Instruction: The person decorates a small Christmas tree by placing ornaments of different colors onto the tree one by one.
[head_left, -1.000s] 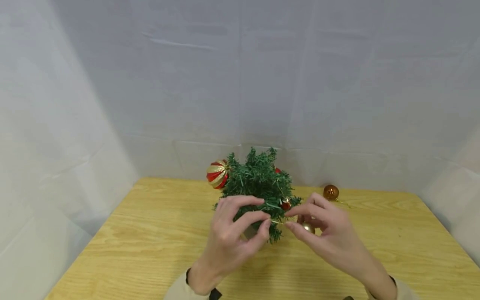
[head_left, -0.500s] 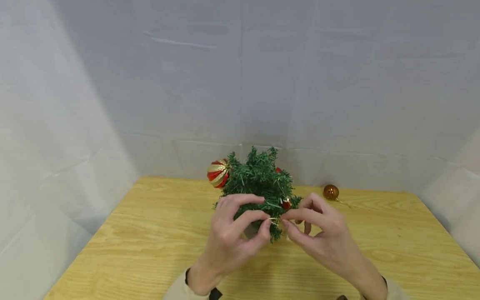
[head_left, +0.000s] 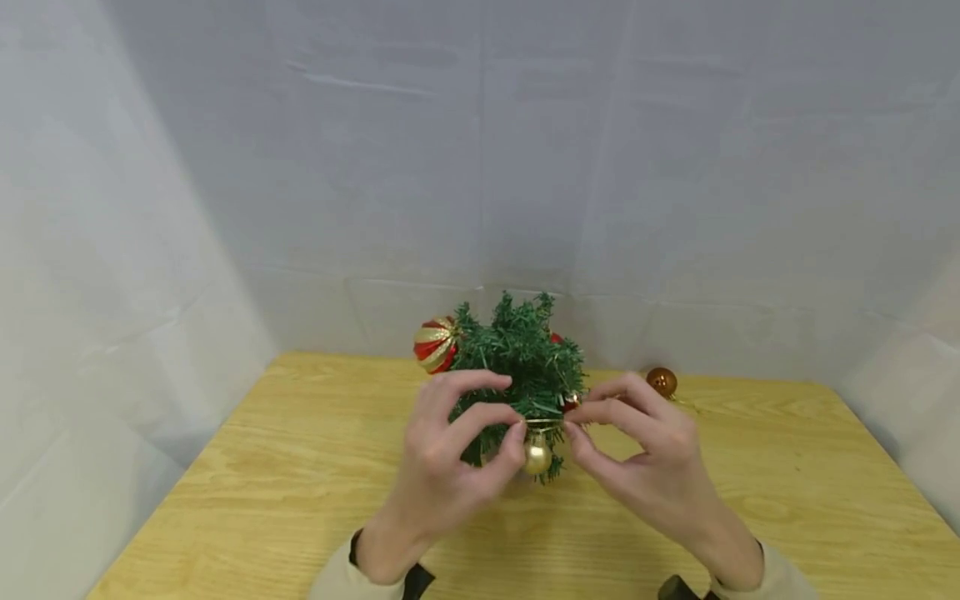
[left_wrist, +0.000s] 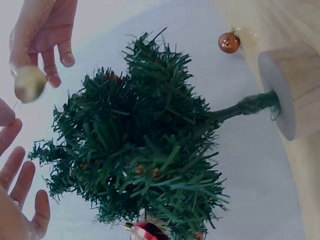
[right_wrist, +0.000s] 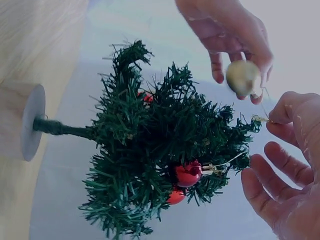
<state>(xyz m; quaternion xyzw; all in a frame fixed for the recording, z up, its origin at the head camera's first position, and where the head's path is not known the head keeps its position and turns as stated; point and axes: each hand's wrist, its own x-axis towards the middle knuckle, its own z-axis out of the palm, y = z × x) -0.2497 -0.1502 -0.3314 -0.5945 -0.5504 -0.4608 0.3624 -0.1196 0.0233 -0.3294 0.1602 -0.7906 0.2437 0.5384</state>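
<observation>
My left hand (head_left: pixel 461 467) and right hand (head_left: pixel 652 450) each pinch, between thumb and forefinger, an end of a gold hanging string (head_left: pixel 543 422). From it hangs a small gold bauble (head_left: pixel 537 457), in front of a little artificial Christmas tree (head_left: pixel 517 350). The other fingers of both hands are held apart from the string. In the right wrist view the gold bauble (right_wrist: pixel 243 77) hangs near the treetop, and a shiny red bauble (right_wrist: pixel 187 174) is on the branches. A red-and-gold striped bauble (head_left: pixel 435 345) sits at the tree's left side.
An orange-brown bauble (head_left: pixel 662 382) with its string lies at the back right of the wooden table (head_left: pixel 247 500). The tree stands on a round wooden base (left_wrist: pixel 295 90). White sheeting (head_left: pixel 480 167) encloses the back and sides.
The right hand has moved left toward the left hand, and the gold bauble, earlier by the right hand, now hangs between them. Both hands are slightly farther forward, with the string stretched between their fingertips.
</observation>
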